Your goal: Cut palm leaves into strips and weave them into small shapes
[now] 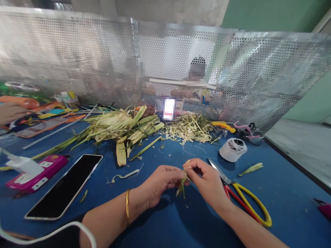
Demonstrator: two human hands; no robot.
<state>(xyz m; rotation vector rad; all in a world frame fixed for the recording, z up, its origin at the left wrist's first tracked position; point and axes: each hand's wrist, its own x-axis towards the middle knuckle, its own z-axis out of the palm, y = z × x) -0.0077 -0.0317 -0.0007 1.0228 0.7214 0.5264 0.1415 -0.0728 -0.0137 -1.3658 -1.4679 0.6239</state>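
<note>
you lean both forearms in over the blue table [157,229], wrists angled toward each other. your left hand [163,182] and right hand [204,176] are each curled into a pinch on the small green leaf bundle [182,188], between them, ends hanging below.

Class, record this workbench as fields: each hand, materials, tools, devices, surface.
Left hand: holding a small green plant piece
Right hand: pinching the piece's upper end
Materials: pile of plant strips, heap of shredded bits, white thread spool
Tools: scissors, beside the right hand
Devices: black-screened phone, purple socket block, both at left
Surface: blue tabletop
</note>
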